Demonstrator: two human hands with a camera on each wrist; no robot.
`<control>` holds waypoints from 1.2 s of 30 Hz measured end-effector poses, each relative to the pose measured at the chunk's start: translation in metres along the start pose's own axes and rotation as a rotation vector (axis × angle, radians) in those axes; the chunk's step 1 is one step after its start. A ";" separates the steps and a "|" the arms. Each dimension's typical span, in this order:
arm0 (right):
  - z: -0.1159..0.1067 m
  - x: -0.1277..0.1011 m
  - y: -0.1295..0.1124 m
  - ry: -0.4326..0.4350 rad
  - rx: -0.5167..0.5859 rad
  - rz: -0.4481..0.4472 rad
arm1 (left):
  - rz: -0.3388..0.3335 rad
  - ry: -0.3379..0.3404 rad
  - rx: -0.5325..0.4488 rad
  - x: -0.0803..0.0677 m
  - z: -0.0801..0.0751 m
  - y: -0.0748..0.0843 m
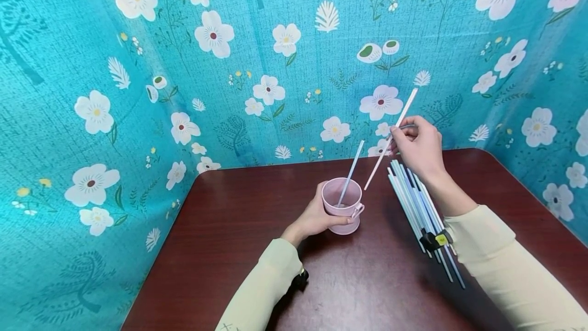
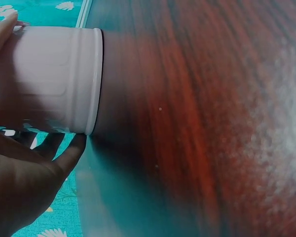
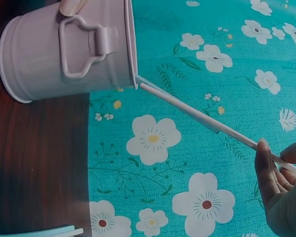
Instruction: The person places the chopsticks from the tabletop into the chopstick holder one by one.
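Right of centre in the head view, the right hand (image 1: 419, 146) pinches a white straw (image 1: 391, 138) between fingertips and thumb. The straw's long axis runs diagonally, its upper end toward the upper right and its lower end down-left toward the pink cup (image 1: 342, 209). The left hand (image 1: 317, 217) wraps around that cup at the table's (image 1: 239, 229) centre; one straw already leans inside. A bundle of straws (image 1: 420, 213) lies right of the cup. No writing is readable.

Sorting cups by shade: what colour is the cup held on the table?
Pale pink cup, clearest in the head view.
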State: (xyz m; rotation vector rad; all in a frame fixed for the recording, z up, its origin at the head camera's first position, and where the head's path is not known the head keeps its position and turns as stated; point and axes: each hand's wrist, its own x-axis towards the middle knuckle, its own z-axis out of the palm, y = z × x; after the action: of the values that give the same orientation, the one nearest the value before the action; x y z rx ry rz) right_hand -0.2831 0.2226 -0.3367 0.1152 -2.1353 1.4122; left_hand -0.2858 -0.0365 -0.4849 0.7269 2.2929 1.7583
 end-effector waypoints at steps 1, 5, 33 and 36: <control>0.001 0.000 -0.001 0.002 0.011 -0.002 | -0.001 0.001 0.001 0.000 0.000 0.000; 0.003 -0.001 0.000 0.005 0.033 -0.007 | -0.008 -0.005 0.012 0.001 -0.001 -0.001; 0.032 -0.010 0.028 -0.150 0.074 -0.015 | -0.031 0.008 0.007 -0.001 0.000 0.001; 0.036 -0.012 0.028 -0.160 0.096 -0.013 | -0.029 0.007 0.007 -0.001 0.000 0.002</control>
State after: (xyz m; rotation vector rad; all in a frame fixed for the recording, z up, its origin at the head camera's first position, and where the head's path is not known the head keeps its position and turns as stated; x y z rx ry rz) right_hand -0.2988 0.2007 -0.3760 0.2877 -2.1888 1.5444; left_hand -0.2850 -0.0366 -0.4834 0.6857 2.3033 1.7444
